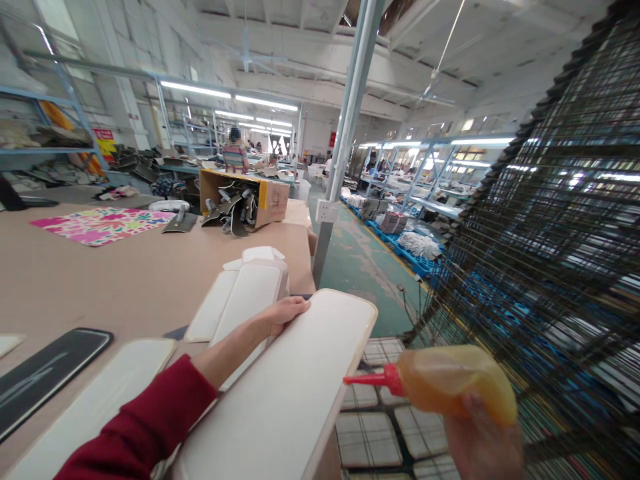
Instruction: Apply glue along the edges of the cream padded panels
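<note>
My left hand (285,315) grips the upper left edge of a long white panel (280,393) with rounded corners, tilted near the table's edge. A thin yellowish line runs along the panel's border. In my right hand (480,433) is a squeeze bottle (450,383) of amber liquid, lying nearly level. Its red nozzle (367,380) points left, with the tip at the panel's right edge; whether it touches I cannot tell. Behind my left hand lies a stack of similar white panels (255,287). Left of my sleeve rests another white panel (110,393).
A dark panel (50,377) and a floral sheet (105,225) lie on the brown table (140,287). Farther back stands a cardboard box (273,203) of dark pieces. A metal post (345,120) rises at the table's corner. Wire racks (560,220) crowd the right side.
</note>
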The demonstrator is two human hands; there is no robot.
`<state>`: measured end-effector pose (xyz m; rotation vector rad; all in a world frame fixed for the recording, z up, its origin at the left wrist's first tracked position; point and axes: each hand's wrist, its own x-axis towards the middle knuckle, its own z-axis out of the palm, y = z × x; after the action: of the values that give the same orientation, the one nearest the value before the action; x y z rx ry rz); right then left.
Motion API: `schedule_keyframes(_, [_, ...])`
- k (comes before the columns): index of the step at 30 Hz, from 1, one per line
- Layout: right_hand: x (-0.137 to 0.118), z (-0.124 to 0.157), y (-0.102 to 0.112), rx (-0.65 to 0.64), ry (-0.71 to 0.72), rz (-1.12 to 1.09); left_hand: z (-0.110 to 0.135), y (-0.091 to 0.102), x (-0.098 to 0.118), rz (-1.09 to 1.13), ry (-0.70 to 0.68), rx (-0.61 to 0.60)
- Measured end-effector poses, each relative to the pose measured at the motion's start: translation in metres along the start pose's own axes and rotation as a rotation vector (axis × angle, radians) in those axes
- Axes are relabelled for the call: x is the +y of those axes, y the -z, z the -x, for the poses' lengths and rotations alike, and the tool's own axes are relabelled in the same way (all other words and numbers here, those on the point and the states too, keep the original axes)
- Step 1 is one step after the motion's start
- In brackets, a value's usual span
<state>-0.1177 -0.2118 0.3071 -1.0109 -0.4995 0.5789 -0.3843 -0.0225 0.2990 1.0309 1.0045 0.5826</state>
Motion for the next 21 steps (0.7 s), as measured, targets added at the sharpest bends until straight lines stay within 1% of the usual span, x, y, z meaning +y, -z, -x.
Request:
schedule_keyframes(10, [-0.008,0.011,-0.009,0.018,0.013,0.003,-0.01,-0.004,0.006,0.034,-0.005,0.001])
schedule_keyframes(14, [-0.012,0.015,-0.01,0.073,-0.016,0.02,-0.016,-0.004,0.008,0.031,-0.011,0.029])
schedule_keyframes(17, [-0.008,0.014,-0.004,0.04,-0.012,0.04,-0.02,-0.004,0.009,0.032,-0.015,0.037])
schedule_keyframes(21, [0.004,0.008,0.016,-0.031,0.056,0.126,-0.022,-0.003,0.013,0.031,-0.016,0.042])
